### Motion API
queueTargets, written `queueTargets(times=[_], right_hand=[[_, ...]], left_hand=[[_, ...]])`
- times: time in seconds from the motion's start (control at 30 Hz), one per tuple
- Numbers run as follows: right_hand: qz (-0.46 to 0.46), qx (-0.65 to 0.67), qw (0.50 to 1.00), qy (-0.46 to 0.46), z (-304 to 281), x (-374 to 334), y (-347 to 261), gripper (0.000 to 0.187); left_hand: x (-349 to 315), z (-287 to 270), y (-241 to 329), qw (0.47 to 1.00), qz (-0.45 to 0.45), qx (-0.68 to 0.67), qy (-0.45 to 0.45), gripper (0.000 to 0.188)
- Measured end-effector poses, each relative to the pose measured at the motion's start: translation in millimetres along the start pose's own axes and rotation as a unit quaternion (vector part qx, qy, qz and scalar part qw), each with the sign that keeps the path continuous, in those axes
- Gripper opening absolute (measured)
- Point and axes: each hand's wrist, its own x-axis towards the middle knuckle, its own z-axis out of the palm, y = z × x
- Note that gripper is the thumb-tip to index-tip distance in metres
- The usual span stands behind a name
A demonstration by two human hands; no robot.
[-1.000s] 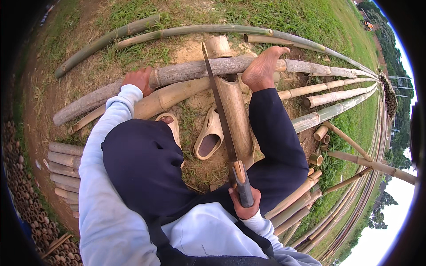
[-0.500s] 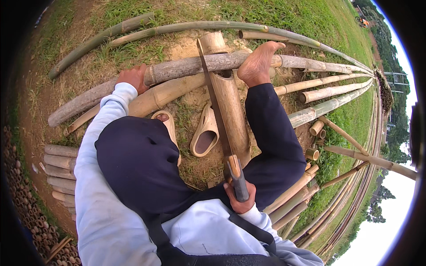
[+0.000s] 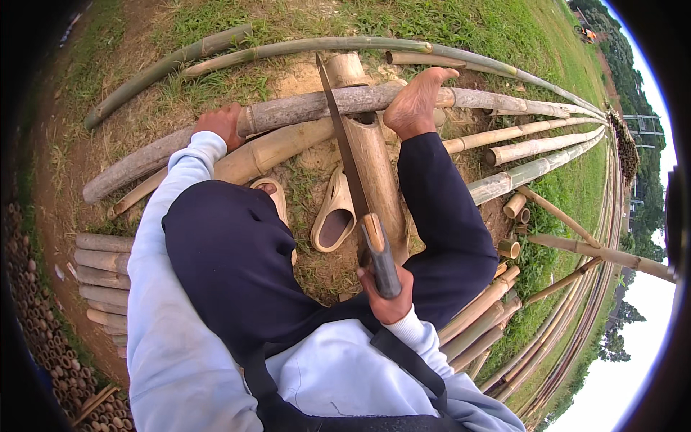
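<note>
My right hand is wrapped round the dark handle of a handsaw. The long blade points away from me and crosses a greyish bamboo pole, touching it near the middle. My left hand grips that pole from above, left of the blade. Right of the blade, my bare right foot presses on the same pole. The pole rests across a thick upright-looking bamboo piece with an open hollow end. How deep the blade sits in the pole is hard to make out.
An empty beige clog lies between my legs; its mate is on my left foot. Long bamboo poles run off to the right. Cut lengths are stacked at left, and short hollow pieces pile up at lower left.
My right hand has pushed the saw forward, away from me, so the blade tip reaches slightly farther past the pole. The left hand and foot keep their places on the pole.
</note>
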Motion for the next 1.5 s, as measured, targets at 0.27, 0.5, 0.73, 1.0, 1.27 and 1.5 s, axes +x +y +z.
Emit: queueTargets(times=[0.27, 0.5, 0.73, 1.0, 1.27, 1.5], right_hand=[[-0.106, -0.039, 0.993, 0.045, 23.0, 108.5, 1.5, 0.016], [-0.067, 0.021, 0.997, 0.034, 29.1, 92.0, -14.4, 0.024], [-0.04, -0.026, 0.999, 0.019, -10.8, 0.3, -3.0, 0.024], [-0.108, 0.042, 0.992, 0.049, 32.3, 155.5, -1.8, 0.026], [0.007, -0.026, 0.999, 0.021, -12.5, -30.0, 17.3, 0.032], [-0.079, -0.011, 0.995, 0.067, 17.3, 137.2, 6.2, 0.021]], left_hand=[[0.0, 3.0, 9.5, 0.999, -0.008, -0.024, 0.02, 0.053], [1.0, 9.5, -4.7, 0.999, 0.002, -0.016, 0.028, 0.061], [-6.2, 9.5, 1.6, 0.999, 0.001, -0.016, 0.039, 0.057], [7.9, 2.5, 2.8, 0.999, 0.01, -0.018, 0.027, 0.057], [-2.7, 3.5, 6.9, 0.999, -0.005, -0.018, 0.028, 0.059], [10.9, -6.6, 16.7, 1.0, -0.004, -0.024, 0.01, 0.058]])
